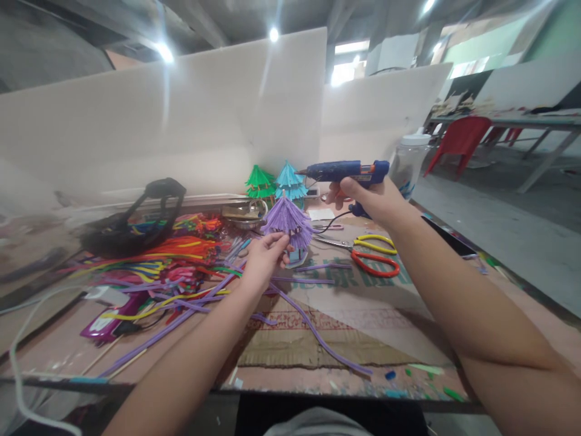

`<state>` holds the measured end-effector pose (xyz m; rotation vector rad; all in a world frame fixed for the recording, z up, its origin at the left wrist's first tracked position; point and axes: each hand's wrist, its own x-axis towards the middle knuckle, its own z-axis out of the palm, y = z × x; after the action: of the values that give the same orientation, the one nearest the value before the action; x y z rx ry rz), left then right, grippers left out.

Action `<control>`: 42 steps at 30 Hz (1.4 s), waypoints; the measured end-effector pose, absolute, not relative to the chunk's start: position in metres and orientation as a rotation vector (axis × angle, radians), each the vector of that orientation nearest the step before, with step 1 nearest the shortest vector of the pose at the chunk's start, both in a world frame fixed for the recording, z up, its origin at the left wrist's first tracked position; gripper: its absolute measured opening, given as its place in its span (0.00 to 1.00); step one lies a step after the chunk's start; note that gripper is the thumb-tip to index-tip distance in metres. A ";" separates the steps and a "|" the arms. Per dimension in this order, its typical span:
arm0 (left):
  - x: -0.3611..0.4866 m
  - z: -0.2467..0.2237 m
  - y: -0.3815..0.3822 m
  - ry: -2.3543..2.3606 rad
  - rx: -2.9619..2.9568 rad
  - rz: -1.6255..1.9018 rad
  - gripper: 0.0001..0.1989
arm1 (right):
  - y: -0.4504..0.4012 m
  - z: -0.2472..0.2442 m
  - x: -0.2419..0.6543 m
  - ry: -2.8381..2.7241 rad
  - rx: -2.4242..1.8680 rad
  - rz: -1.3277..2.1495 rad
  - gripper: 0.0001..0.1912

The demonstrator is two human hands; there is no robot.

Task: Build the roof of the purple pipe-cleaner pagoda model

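My left hand [269, 259] has its fingers closed on a small purple pavilion model [287, 217], its tiered roof made of fuzzy pipe cleaners. In my right hand [363, 195] is a blue hot glue gun [338, 171], its nozzle pointing left, above and just right of the purple roof. Behind the purple model stand a green pavilion model [260, 180] and a light blue one [289, 178]. Scissors [374, 257] with one yellow and one red handle lie right of the purple model. Loose purple pipe cleaners [313, 330] are spread over the cardboard below my left hand.
Bundles of coloured pipe cleaners [181, 251] cover the left side, near a black strapped object [131, 224] and a purple-and-white device [106, 318]. A clear bottle [408, 163] and a dark phone-like slab [447, 237] sit at right. White boards [204, 121] rise behind.
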<state>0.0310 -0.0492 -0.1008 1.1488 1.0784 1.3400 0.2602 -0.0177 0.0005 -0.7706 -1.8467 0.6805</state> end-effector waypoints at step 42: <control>-0.029 -0.157 -0.005 1.642 2.321 0.945 0.17 | -0.006 -0.020 0.245 -2.012 -1.193 0.221 0.17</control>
<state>-0.0286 -0.0047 -0.1565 2.3209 1.6423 0.9452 0.2448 -0.0058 -0.0201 -1.1927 -2.0118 0.2215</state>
